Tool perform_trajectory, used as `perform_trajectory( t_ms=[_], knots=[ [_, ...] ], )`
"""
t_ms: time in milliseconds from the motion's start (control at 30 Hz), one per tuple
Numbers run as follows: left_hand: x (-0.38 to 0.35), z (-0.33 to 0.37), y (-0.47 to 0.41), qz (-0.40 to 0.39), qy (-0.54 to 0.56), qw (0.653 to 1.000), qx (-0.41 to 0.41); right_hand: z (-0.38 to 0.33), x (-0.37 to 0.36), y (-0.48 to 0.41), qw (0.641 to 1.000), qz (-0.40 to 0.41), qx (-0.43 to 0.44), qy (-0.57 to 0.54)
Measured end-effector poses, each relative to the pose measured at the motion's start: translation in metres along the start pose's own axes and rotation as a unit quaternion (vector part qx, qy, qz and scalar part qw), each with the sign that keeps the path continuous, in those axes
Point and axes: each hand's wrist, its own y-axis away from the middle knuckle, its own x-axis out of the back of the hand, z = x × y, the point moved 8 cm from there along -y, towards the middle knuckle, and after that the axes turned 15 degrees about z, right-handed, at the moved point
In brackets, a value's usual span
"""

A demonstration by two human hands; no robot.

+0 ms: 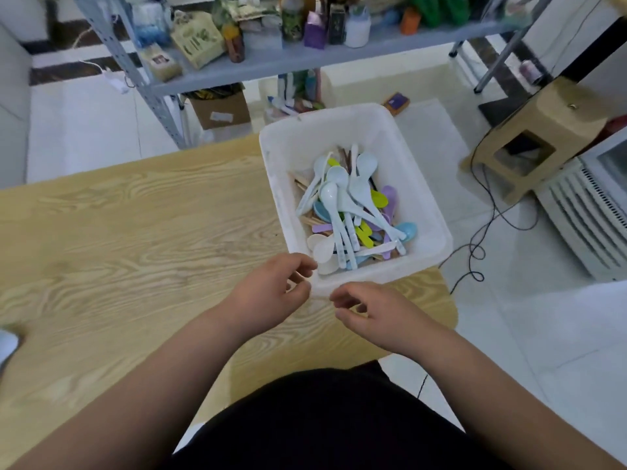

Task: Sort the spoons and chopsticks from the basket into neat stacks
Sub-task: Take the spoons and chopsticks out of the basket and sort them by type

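Though the chopsticks [302, 182] lie mostly buried under spoons [334, 195] in the basket [436, 228] on the bench [135, 232], the left hand [271, 293] and right hand [376, 313] hover empty, fingers loosely curled, by its near rim.

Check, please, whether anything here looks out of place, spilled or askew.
The white basket stands at the far right corner of the table, very close to its edge. Inside it, spoons and chopsticks lie tangled in one unsorted heap. Nothing lies spilled on the table.
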Motion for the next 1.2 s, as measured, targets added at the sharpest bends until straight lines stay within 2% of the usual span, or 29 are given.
perform_trajectory(
  t_ms=[133,233,333,467,600,700,933,1100,1200],
  knots=[
    [-0.02,0.007,-0.014,0.065,-0.001,0.994,0.088,0.021,0.033,-0.044,0.999,-0.034,0.042,-0.006],
    [-0.044,0.015,-0.018,0.084,0.004,0.987,0.137,0.038,0.054,-0.078,0.997,-0.036,0.061,0.012],
    [-0.066,0.019,-0.025,0.096,0.017,0.98,0.172,0.06,0.069,-0.116,0.992,-0.007,0.069,0.109],
    [-0.083,0.018,-0.044,0.101,0.031,0.969,0.223,0.084,0.069,-0.154,0.966,-0.004,0.052,0.251],
    [-0.088,-0.001,-0.082,0.09,0.006,0.96,0.265,0.093,0.061,-0.171,0.954,-0.004,0.016,0.298],
    [-0.092,-0.023,-0.115,0.099,-0.034,0.948,0.3,0.097,0.056,-0.172,0.954,-0.007,0.01,0.299],
    [-0.11,-0.041,-0.154,0.1,-0.106,0.942,0.303,0.101,0.064,-0.169,0.96,0.005,0.011,0.281],
    [-0.097,-0.039,-0.141,0.118,-0.045,0.938,0.323,0.105,0.068,-0.164,0.978,0.018,0.005,0.209],
    [-0.089,-0.036,-0.125,0.146,0.019,0.929,0.339,0.103,0.076,-0.156,0.992,0.042,-0.005,0.121]
  ],
)
